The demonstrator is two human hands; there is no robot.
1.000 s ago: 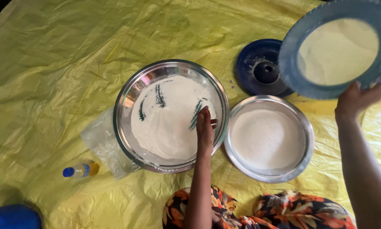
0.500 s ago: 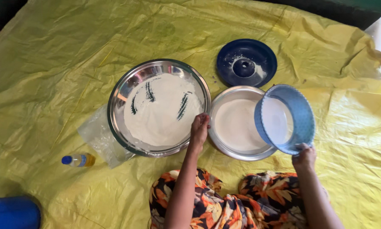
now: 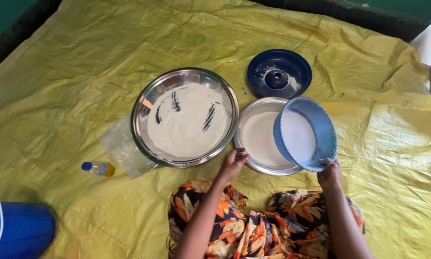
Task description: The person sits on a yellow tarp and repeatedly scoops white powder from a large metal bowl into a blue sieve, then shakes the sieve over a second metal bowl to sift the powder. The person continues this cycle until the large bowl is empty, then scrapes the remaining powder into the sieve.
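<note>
Yellow plastic sheet (image 3: 71, 72) covers the floor to a dark edge at top, bare stretches left and right. Two steel trays: large flour tray (image 3: 185, 117), smaller tray (image 3: 258, 136) touching it; one dark blue lid (image 3: 279, 73), blue bucket (image 3: 18, 230), small bottle (image 3: 98, 168). My left hand (image 3: 232, 164) pinches the smaller tray's near rim; my right hand (image 3: 329, 171) grips the blue sieve (image 3: 304, 134), tilted over it.

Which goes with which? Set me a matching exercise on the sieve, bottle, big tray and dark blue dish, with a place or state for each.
1 sieve
2 bottle
3 big tray
4 dark blue dish

a farthest from the person
b lying down, blue cap
c tilted, in the right hand grip
d white flour with dark streaks

Pairs: 1-c, 2-b, 3-d, 4-a
</note>
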